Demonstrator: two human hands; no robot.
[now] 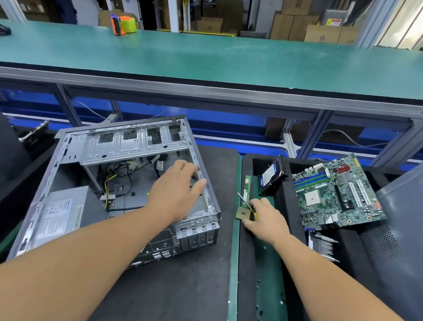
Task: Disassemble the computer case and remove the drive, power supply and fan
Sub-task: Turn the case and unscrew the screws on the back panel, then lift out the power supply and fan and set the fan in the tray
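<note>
The open computer case (122, 180) lies on its side on a black mat (187, 292), with the power supply (62, 214) in its near-left corner and loose cables (122, 178) inside. The left hand (177, 190) rests on the case's right rim, while the right hand (266, 218) grips a screwdriver (244, 200) and a square processor chip (243, 213). To the right, a hard drive (270, 177) leans beside a memory stick (247, 188), with a green motherboard (337, 192) nearby.

Power supply (60, 216) label txt too blurry; heatsink (323, 247) partly under motherboard (337, 192).
</note>
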